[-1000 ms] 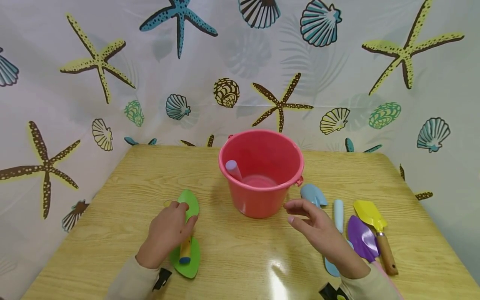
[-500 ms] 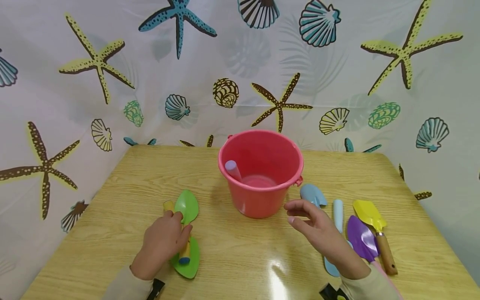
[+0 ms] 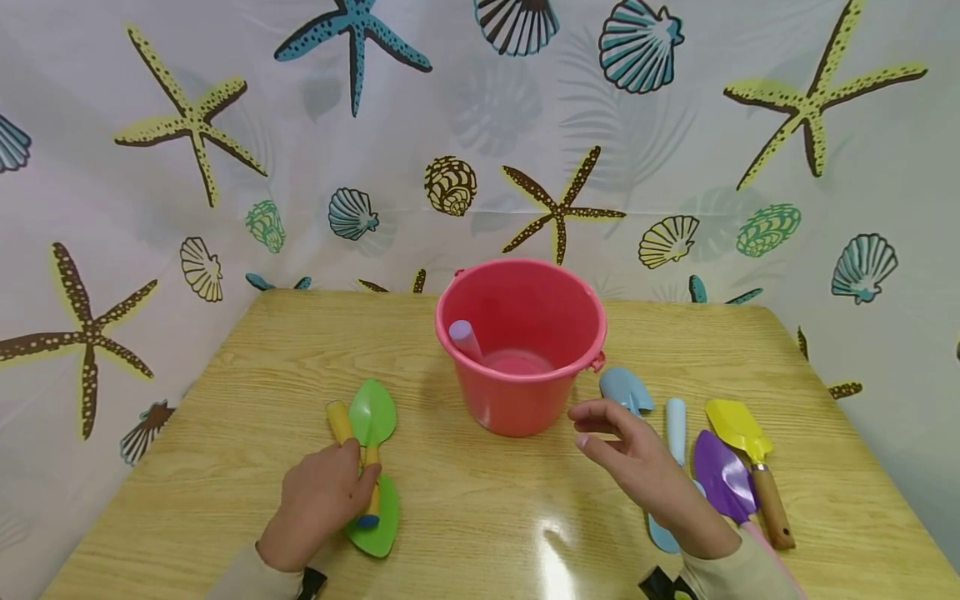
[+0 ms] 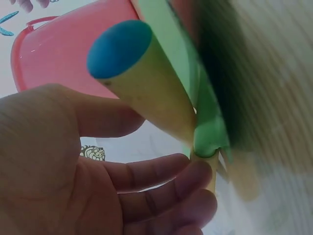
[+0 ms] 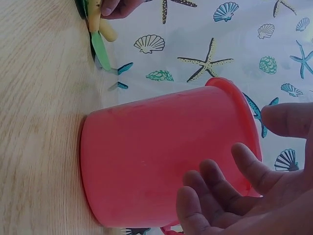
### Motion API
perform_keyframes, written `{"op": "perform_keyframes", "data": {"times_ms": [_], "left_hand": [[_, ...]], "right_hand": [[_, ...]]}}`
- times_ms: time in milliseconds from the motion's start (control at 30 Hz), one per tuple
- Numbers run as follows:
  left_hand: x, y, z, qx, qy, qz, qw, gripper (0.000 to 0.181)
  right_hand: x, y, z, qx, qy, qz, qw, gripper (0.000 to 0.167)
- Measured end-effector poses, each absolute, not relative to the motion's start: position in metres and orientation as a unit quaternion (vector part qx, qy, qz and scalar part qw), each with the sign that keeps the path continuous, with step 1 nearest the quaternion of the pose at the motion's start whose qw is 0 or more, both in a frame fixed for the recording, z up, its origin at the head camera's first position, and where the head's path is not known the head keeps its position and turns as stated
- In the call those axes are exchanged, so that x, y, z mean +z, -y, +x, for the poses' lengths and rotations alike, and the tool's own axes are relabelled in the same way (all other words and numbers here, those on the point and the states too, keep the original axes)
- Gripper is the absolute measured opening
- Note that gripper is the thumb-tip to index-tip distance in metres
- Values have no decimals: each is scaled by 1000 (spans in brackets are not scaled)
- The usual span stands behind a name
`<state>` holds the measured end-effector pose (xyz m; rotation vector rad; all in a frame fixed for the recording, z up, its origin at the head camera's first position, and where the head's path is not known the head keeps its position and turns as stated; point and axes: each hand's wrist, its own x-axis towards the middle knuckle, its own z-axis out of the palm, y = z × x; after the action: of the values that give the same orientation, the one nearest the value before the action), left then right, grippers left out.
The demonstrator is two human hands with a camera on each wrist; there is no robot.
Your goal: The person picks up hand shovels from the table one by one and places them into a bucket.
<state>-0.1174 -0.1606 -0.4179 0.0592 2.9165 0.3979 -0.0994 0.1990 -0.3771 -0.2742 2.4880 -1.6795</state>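
Note:
Two green trowels with yellow handles lie crossed on the left of the table. One trowel points its blade away from me and has a blue handle end; the other points its blade toward me. My left hand bends over the crossing handles. In the left wrist view its thumb meets the blue-ended handle while the fingertips touch the other handle near its blade. My right hand hovers with fingers loosely bent, holding nothing, right of the pink bucket. A lilac handle sticks up inside the bucket.
Right of the bucket lie a light blue shovel, another light blue tool, a purple trowel and a yellow shovel with a wooden handle. A shell-and-starfish patterned cloth stands behind the wooden table.
My left hand has drawn back toward me and slightly left along the trowels, uncovering the far green blade and the yellow handle beside it. My right hand stays put.

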Motion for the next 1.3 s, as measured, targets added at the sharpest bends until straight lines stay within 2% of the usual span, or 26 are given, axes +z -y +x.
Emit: {"op": "perform_keyframes", "data": {"times_ms": [300, 433, 1300], "left_hand": [[-421, 162, -115, 115, -984, 6, 136, 51], [-421, 160, -114, 114, -984, 6, 136, 54], [-422, 162, -114, 113, -984, 7, 140, 51]], "right_hand": [[-377, -199, -99, -553, -826, -90, 65, 32], [-377, -199, -99, -553, -826, -91, 63, 31], [-379, -198, -97, -549, -827, -99, 72, 32]]}}
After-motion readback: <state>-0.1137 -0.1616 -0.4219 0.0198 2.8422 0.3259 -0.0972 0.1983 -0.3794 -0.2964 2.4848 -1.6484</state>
